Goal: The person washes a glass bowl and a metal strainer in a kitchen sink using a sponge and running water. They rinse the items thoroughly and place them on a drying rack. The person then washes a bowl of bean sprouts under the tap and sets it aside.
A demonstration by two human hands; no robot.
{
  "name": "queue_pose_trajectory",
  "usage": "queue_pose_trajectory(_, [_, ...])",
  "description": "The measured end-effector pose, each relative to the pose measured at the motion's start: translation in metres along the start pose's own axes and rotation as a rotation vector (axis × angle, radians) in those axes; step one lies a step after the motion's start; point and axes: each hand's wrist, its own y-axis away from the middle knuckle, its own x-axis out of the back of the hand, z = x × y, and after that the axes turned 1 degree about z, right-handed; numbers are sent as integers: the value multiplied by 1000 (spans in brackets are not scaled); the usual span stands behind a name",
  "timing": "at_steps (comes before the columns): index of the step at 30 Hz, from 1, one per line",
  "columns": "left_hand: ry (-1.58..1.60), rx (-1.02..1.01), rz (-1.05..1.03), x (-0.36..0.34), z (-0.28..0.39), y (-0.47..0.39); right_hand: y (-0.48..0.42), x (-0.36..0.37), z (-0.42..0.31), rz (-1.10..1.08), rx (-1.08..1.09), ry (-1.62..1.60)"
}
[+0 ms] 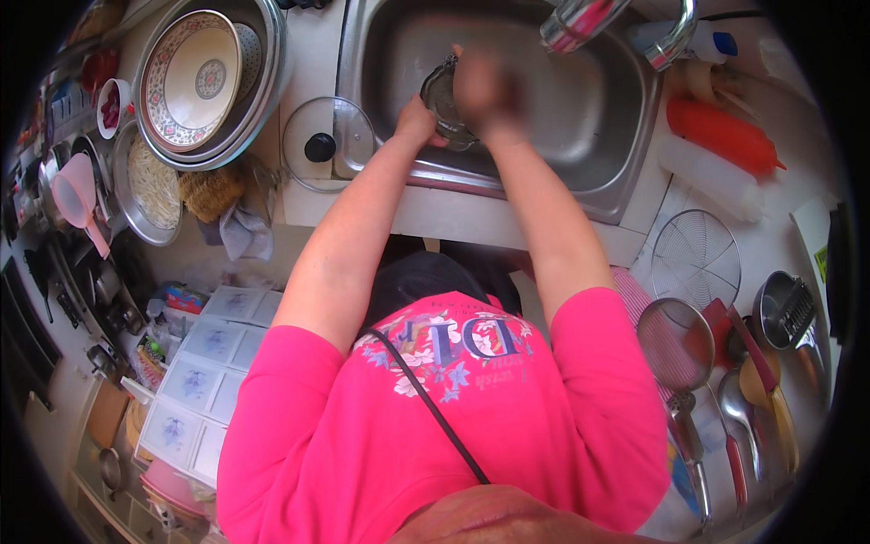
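Over the stainless steel sink (564,136), my left hand (419,123) grips the near left rim of a clear, dark-tinted glass dish (445,102). My right hand (486,92) is at the right side of the same dish; it is blurred, and whether it holds anything else cannot be told. The dish looks tilted, and my right hand hides part of it. A round glass lid (306,129) with a black knob lies at the sink's left edge. Above the basin, at the upper right, is the metal faucet (578,27).
Stacked bowls with a patterned plate (170,81) stand left, beside a metal bowl of pale strips (153,180). A red squeeze bottle (720,132) and a whitish bottle (710,177) lie right of the sink. Strainers (697,255) and ladles (741,401) lie at the lower right.
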Motion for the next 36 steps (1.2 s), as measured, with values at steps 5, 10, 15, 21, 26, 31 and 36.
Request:
queue_pose_trajectory(5, [15, 5, 15, 1, 10, 12, -13, 23, 6, -169, -104, -212])
queue_pose_trajectory(10, [-41, 6, 35, -1, 35, 32, 47, -77, 55, 107, -252, -466])
queue_pose_trajectory(15, [12, -1, 23, -2, 19, 18, 99, -96, 89, 282, -386, -576])
queue_pose_trajectory(21, [-341, -117, 146, -4, 0, 0, 55, -19, 9, -8, -450, -490])
queue_pose_trajectory(26, [-158, -119, 93, 0, -10, -13, 60, -12, -7, -790, 6, -397])
queue_pose_trajectory(31, [21, -137, 86, -1, 27, 18, 64, -30, -1, -758, 64, -418])
queue_pose_trajectory(36, [202, -238, 60, 2, 20, 12, 58, -7, 5, -590, -242, -619])
